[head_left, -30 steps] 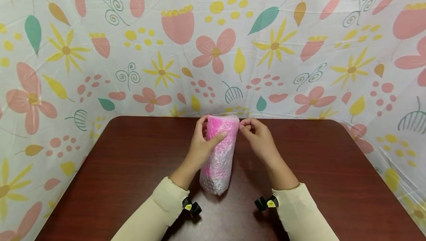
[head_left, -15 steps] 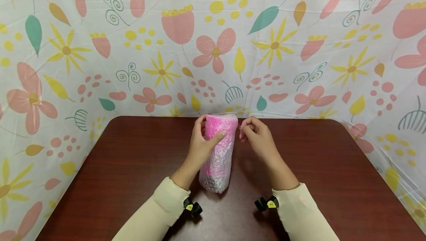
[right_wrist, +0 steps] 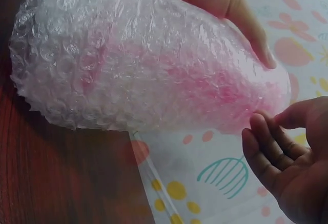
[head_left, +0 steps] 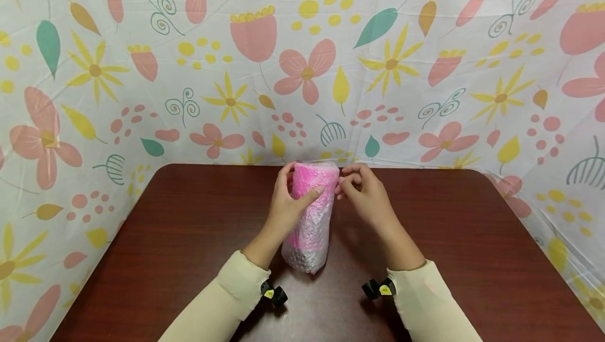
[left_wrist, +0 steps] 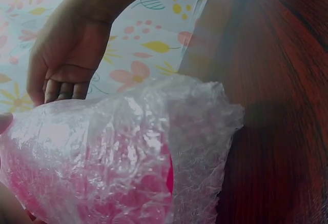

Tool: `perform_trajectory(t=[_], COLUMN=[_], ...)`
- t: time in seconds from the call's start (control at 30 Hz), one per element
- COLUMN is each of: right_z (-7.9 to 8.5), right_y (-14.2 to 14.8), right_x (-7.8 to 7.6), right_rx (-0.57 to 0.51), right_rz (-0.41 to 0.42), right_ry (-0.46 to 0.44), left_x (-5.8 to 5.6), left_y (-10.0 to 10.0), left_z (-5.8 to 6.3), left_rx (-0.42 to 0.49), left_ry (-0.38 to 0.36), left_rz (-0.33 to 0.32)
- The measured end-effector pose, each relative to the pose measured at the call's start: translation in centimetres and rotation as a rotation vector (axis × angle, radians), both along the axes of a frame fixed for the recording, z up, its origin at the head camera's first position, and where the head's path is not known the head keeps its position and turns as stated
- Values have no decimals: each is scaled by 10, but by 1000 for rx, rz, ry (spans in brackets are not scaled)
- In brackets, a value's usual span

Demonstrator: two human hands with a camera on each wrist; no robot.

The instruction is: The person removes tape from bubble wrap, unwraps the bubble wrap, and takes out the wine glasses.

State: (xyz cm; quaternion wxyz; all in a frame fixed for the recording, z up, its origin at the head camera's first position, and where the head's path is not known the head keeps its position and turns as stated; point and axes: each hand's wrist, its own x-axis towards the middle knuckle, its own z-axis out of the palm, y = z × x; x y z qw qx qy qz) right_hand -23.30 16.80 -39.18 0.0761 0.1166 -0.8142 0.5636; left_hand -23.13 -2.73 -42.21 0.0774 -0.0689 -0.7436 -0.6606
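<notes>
A tall cylinder-like bundle in bubble wrap [head_left: 313,226], pink at the top and whitish silver lower down, stands slightly tilted at the middle of the table. My left hand [head_left: 285,206] grips its upper left side, thumb across the front and fingers behind. At the upper right edge, my right hand [head_left: 371,197] pinches the wrap between thumb and forefinger, the other fingers bent. In the right wrist view, the fingertips [right_wrist: 260,120] are right at the pink end. The clear wrap hides what lies inside; only pink shows through.
The dark reddish-brown table [head_left: 189,258] has rounded far corners. A floral-print cloth [head_left: 302,58] hangs close behind its far edge and along both sides. Small black cameras [head_left: 279,296] sit at both sleeve cuffs.
My right hand drew slightly away from the bundle, then came back against its upper right edge. The bundle shifted slightly while my left hand kept its grip.
</notes>
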Motion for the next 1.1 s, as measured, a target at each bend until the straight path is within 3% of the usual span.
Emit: perform_trajectory(t=[0.2, 0.43, 0.77, 1.1], right_z=[11, 32, 4, -2], right_y=[-1, -10, -1, -1], right_x=[6, 21, 3, 1], right_rx=[49, 82, 27, 30], right_rz=[-22, -23, -37, -54], right_ry=[-8, -81, -44, -22], left_x=[-1, 1, 2, 2], left_y=[0, 1, 1, 2], left_z=[0, 1, 2, 1], left_rx=[-1, -22, -29, -52], left_ry=[2, -7, -12, -35], left_rz=[29, 30, 38, 58])
